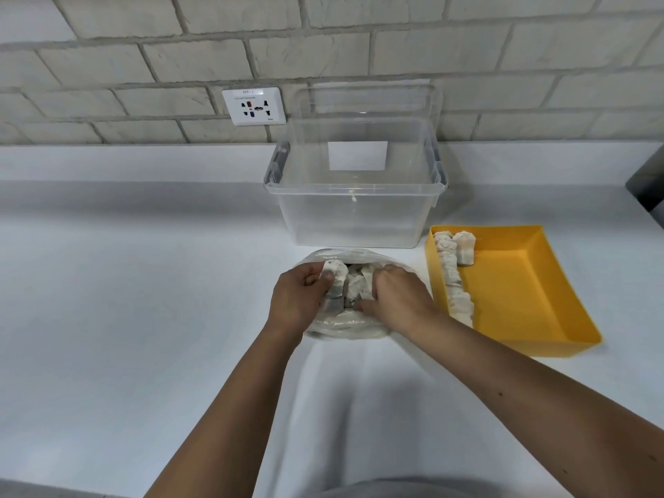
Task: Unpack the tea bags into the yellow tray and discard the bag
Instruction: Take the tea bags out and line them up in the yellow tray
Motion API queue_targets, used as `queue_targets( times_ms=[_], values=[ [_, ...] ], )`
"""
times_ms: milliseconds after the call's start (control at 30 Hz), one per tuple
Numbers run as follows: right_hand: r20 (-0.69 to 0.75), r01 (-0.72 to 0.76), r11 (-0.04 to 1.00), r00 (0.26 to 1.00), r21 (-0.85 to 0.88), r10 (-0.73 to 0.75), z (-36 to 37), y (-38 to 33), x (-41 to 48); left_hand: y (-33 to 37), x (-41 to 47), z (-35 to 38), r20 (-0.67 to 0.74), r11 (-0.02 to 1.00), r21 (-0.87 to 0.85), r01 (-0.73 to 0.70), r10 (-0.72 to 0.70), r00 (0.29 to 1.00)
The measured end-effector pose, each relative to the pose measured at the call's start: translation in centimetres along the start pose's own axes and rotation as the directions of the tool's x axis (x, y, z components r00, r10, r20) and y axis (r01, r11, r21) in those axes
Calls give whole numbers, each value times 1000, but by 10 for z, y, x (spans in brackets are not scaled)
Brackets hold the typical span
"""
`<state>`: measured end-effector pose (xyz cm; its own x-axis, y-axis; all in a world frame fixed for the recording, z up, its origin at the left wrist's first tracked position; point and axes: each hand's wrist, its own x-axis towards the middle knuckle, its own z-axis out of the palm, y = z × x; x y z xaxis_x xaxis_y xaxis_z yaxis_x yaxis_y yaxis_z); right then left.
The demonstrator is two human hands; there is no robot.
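A clear plastic bag (345, 327) of white tea bags (355, 285) lies open on the white counter in front of me. My left hand (298, 300) grips a tea bag (334, 278) at the bag's left side. My right hand (395, 296) reaches into the bag from the right, its fingers curled around tea bags there. To the right sits the yellow tray (521, 292). A row of tea bags (451, 274) lines its left wall, and a shorter stack (465, 248) stands beside the row at the far end.
A clear plastic bin (355, 217) stands behind the bag, against the brick wall. A wall socket (253, 106) is mounted to its left. A dark object (646, 185) shows at the right edge. White counter stretches to the left.
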<state>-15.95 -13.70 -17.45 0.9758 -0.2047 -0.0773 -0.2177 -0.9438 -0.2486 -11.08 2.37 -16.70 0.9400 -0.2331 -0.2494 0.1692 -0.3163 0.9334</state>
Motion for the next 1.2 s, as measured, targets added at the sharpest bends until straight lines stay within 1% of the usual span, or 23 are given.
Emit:
queue_targets(
  times_ms=[67, 167, 267, 333, 400, 467, 500, 567, 633, 700, 767, 867, 967, 1133, 1167, 1200],
  values=[
    [-7, -4, 999, 1000, -51, 4, 2, -6, -1, -2, 1, 0, -2, 1000, -14, 4, -4, 1000],
    [27, -8, 999, 1000, -39, 9, -3, -8, -2, -1, 1, -1, -10, 999, -30, 13, -13, 1000],
    [39, -23, 1000, 999, 15, 22, -15, -3, -1, 0, 0, -1, -19, 997, -64, 36, -38, 999],
    [-12, -21, 999, 1000, 45, 21, -28, 1, 1, 1, 0, -1, -20, 996, -82, 45, -47, 999],
    [-58, 9, 996, 998, 83, -4, -39, 5, 1, 2, -1, 0, -5, 993, -107, 53, -53, 999],
    [-40, 64, 983, 998, 171, -58, -50, 11, 0, 4, -3, -1, 19, 989, -133, 69, -67, 998],
    [-2, 91, 962, 996, 258, -94, -56, 15, -1, 4, -4, -1, 31, 985, -149, 81, -77, 997],
    [103, 93, 875, 982, 475, -161, -68, 18, -2, 7, -5, -1, 50, 976, -190, 106, -98, 994],
    [137, 78, 787, 970, 612, -203, -74, 16, -2, 10, -7, -2, 67, 965, -229, 130, -118, 991],
    [106, 51, 695, 978, 717, -181, -71, 7, -1, 13, -9, 0, 87, 954, -262, 144, -126, 988],
    [97, -12, 626, 990, 780, -103, -60, 0, -1, 15, -11, 3, 90, 946, -285, 151, -131, 987],
    [99, -80, 600, 995, 796, 1, -44, -3, 0, 17, -14, 5, 126, 928, -327, 177, -143, 982],
    [88, -101, 583, 995, 806, 50, -38, -4, 3, 18, -17, 3, 195, 878, -415, 239, -171, 966],
    [115, -125, 557, 992, 821, 53, -31, -6, 7, 9, -17, 4, 157, 915, -351, 197, -149, 976],
    [127, -135, 567, 990, 812, 54, -28, -5, 10, 9, -17, 5, 143, 916, -351, 193, -151, 978],
    [132, -141, 602, 990, 786, 59, -26, -3, 12, 9, -16, 4, 127, 918, -349, 188, -153, 980]
  ],
)
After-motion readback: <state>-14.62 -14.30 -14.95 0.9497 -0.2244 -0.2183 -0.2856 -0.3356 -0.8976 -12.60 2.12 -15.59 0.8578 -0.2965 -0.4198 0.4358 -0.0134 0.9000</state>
